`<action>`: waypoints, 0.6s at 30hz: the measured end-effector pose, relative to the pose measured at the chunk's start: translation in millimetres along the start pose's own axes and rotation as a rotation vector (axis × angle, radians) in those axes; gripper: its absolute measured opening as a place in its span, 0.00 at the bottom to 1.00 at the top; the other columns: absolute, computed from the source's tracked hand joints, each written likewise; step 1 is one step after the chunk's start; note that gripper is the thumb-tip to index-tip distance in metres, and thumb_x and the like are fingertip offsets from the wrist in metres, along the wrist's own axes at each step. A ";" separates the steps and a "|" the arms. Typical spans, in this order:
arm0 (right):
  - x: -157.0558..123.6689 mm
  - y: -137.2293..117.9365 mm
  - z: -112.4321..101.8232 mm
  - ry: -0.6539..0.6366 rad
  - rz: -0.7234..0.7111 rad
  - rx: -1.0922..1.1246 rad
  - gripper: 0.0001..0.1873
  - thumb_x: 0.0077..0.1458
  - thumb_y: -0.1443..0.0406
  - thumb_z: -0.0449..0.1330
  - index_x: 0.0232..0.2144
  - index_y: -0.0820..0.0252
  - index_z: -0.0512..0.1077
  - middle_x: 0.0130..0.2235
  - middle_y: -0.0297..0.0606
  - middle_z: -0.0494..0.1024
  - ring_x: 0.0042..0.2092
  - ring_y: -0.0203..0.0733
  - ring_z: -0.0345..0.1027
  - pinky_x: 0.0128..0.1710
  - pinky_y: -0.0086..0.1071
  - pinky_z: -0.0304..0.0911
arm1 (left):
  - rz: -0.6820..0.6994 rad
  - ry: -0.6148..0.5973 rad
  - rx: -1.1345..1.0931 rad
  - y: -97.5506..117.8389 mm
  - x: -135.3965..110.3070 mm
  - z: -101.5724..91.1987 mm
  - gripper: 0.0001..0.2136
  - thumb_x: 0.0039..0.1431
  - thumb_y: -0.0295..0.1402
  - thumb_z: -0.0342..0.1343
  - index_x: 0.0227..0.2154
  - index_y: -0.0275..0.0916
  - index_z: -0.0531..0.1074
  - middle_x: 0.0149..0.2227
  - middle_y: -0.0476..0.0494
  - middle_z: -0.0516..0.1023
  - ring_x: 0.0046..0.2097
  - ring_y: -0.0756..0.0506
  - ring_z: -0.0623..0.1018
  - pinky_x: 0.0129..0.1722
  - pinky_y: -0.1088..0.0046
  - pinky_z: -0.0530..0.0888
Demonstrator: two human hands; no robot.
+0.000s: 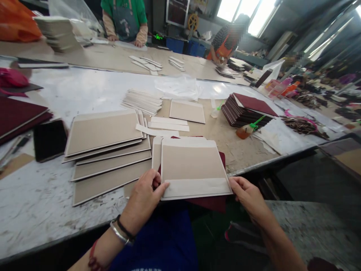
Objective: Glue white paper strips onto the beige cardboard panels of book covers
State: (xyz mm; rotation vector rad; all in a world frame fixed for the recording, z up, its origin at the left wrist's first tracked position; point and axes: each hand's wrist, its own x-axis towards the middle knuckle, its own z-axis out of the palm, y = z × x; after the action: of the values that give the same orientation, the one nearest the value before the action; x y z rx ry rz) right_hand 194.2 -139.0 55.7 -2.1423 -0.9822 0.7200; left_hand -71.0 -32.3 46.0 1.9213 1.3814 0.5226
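The left hand (145, 192) and the right hand (249, 195) grasp a beige panel (194, 163) at its near corners, the left thumb lying on top. The panel sits at the near edge of the desk (31, 212), between the two hands, with a white strip (196, 187) across its near side. Maroon material (211, 204) shows beneath it, jutting past the desk's edge. A silver bracelet (121, 235) circles the left wrist.

Left of the held panel, a stack of beige panels (103, 132) lies fanned toward the near side, with a black phone (49, 140) just beside it. Maroon panels (18, 114) lie farther left.

Just beyond the held panel are loose white strips (169, 126), then a single beige panel (186, 111) lying flat and a spread pile of white pieces (142, 101). To the right, a squeeze bottle (244, 131) of amber liquid with a green nozzle leans in front of a maroon stack (255, 103).

Clear plastic (180, 87) lies crumpled farther back. Beyond it, a far desk (108, 57) carries more white cut pieces (145, 64) and, at left, a tall pale stack (56, 34). A person in a green top (138, 11) stands behind it; another, in an orange apron (222, 51), bends over it farther right.
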 end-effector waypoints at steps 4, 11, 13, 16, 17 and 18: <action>4.5 -0.1 5.1 -0.009 0.090 0.159 0.20 0.43 0.50 0.59 0.26 0.61 0.67 0.21 0.29 0.65 0.22 0.32 0.54 0.19 0.27 0.48 | 0.008 0.020 -0.081 -4.4 -1.5 0.3 0.08 0.51 0.40 0.49 0.24 0.41 0.60 0.23 0.51 0.65 0.27 0.48 0.68 0.28 0.71 0.66; 5.7 2.1 7.1 -0.083 0.122 0.227 0.20 0.43 0.49 0.59 0.22 0.60 0.61 0.19 0.25 0.59 0.20 0.29 0.48 0.19 0.26 0.43 | -0.008 0.202 -0.191 -19.0 -3.1 3.1 0.22 0.50 0.46 0.49 0.43 0.34 0.66 0.35 0.41 0.67 0.37 0.42 0.70 0.40 0.60 0.71; 3.3 -1.3 6.1 -0.075 0.123 0.239 0.21 0.42 0.48 0.59 0.21 0.60 0.61 0.19 0.25 0.58 0.20 0.30 0.48 0.19 0.26 0.43 | -0.002 0.176 -0.194 -22.9 -2.5 5.1 0.24 0.52 0.46 0.47 0.45 0.33 0.66 0.38 0.39 0.68 0.39 0.42 0.71 0.43 0.58 0.70; -3.9 -3.1 5.3 -0.049 0.132 0.246 0.23 0.41 0.46 0.57 0.21 0.60 0.63 0.19 0.26 0.59 0.21 0.30 0.48 0.19 0.26 0.45 | -0.006 0.165 -0.201 -28.2 -1.0 8.3 0.25 0.53 0.47 0.46 0.48 0.33 0.64 0.39 0.38 0.69 0.39 0.41 0.72 0.44 0.58 0.71; -6.5 -1.5 5.5 -0.049 0.139 0.238 0.23 0.41 0.45 0.57 0.21 0.59 0.63 0.19 0.26 0.58 0.21 0.31 0.48 0.19 0.26 0.45 | -0.008 0.164 -0.201 -30.1 -0.2 9.3 0.26 0.53 0.47 0.45 0.49 0.33 0.63 0.39 0.38 0.69 0.40 0.41 0.72 0.44 0.58 0.71; -8.6 1.3 6.0 -0.055 0.142 0.219 0.24 0.40 0.44 0.56 0.20 0.59 0.63 0.19 0.27 0.58 0.21 0.31 0.48 0.19 0.26 0.46 | -0.008 0.164 -0.198 -32.2 0.7 10.3 0.27 0.53 0.48 0.45 0.50 0.33 0.63 0.40 0.37 0.70 0.41 0.41 0.72 0.45 0.57 0.70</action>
State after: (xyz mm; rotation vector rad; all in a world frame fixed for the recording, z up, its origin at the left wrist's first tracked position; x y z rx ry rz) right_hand 185.6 -144.5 52.7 -2.0224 -0.7460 0.9160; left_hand -84.7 -28.9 15.3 1.7445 1.3820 0.7980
